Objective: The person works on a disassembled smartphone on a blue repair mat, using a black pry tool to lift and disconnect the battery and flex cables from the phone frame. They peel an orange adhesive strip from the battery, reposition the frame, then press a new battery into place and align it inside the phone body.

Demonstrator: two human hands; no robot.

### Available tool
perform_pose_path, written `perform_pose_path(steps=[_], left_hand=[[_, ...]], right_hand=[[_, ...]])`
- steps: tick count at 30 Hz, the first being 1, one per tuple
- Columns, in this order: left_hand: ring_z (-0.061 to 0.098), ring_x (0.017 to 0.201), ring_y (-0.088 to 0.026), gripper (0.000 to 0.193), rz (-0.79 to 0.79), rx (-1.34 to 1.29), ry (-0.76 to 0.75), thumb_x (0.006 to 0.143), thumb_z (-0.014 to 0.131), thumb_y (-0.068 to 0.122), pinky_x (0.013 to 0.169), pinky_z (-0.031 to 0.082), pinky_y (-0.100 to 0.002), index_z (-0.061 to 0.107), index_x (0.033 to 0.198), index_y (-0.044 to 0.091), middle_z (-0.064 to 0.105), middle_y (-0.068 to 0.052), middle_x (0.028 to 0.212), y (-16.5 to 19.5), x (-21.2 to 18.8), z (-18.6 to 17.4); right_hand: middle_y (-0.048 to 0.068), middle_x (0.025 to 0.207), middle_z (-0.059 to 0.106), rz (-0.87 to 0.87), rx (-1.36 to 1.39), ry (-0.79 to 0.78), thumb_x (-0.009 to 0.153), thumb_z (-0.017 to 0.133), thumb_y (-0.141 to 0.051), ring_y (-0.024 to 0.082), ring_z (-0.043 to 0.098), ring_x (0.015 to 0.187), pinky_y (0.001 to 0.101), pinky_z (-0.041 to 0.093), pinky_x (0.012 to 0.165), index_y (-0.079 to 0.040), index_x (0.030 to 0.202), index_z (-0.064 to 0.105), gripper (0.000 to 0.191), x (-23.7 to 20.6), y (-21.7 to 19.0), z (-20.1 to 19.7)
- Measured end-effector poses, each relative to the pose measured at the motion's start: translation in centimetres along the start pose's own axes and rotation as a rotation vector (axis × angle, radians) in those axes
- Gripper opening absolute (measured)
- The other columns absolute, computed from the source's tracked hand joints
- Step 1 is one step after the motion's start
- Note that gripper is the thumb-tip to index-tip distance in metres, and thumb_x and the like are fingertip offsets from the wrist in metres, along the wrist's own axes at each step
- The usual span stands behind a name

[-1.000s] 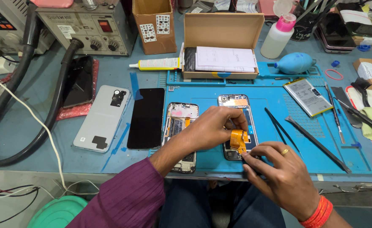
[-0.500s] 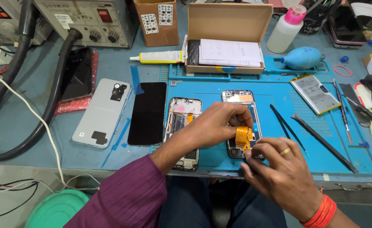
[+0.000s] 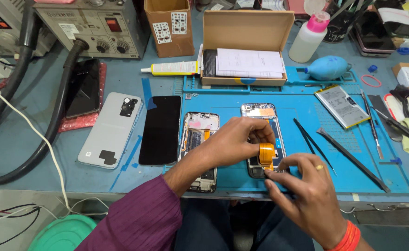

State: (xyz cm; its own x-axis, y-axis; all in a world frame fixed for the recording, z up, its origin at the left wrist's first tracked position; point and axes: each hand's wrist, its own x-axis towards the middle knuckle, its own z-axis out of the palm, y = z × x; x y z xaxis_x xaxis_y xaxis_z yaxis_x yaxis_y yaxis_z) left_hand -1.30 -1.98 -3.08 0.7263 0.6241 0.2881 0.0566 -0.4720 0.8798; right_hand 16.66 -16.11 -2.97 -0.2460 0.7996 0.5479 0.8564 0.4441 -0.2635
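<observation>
Nearest the camera, the right hand point(image 3: 306, 195), a ring on one finger and an orange band at the wrist, pinches the lower end of an orange flex cable point(image 3: 266, 155) between thumb and fingertips. The left hand point(image 3: 234, 139), reaching out of a purple sleeve point(image 3: 141, 221), curls over the same cable and grips its upper part. The cable stands folded over the lower half of an opened phone frame point(image 3: 262, 122) lying on the blue work mat point(image 3: 297, 181). Just left of it lies a second opened phone point(image 3: 199, 135), then a black screen panel point(image 3: 160, 129) and a grey back cover point(image 3: 111, 128). To the right lie black tweezers point(image 3: 312, 139) and a battery point(image 3: 341, 106). Farther back stand an open cardboard box point(image 3: 247, 32), a glue tube point(image 3: 172, 69) and a blue air blower point(image 3: 327, 68).
</observation>
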Motion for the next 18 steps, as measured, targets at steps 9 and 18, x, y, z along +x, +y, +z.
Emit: perform_pose_path(steps=[9,18], left_hand=[[0.067,0.076,-0.015,0.023,-0.108,0.05,-0.078,0.082,0.07,0.012,0.067,0.053,-0.028,0.076,0.104,0.009,0.076,-0.005,0.09,0.7,-0.4,-0.8],[0.066,0.099,-0.014,0.024,0.046,-0.125,-0.252,0.084,0.068,0.012,0.086,0.052,-0.029,0.077,0.106,0.01,0.072,-0.004,0.104,0.0,-0.8,-0.7]], right_hand=[[0.005,0.11,0.065,0.13,0.133,0.101,0.076,0.078,-0.017,0.027,0.059,0.111,0.041,0.048,0.094,-0.009,0.101,0.078,0.026,-0.9,-0.9,0.6],[0.014,0.12,0.06,0.319,-0.091,0.076,0.066,0.087,-0.035,0.036,0.054,0.117,0.048,0.042,0.095,-0.007,0.099,0.066,0.048,-0.8,-1.5,1.8]])
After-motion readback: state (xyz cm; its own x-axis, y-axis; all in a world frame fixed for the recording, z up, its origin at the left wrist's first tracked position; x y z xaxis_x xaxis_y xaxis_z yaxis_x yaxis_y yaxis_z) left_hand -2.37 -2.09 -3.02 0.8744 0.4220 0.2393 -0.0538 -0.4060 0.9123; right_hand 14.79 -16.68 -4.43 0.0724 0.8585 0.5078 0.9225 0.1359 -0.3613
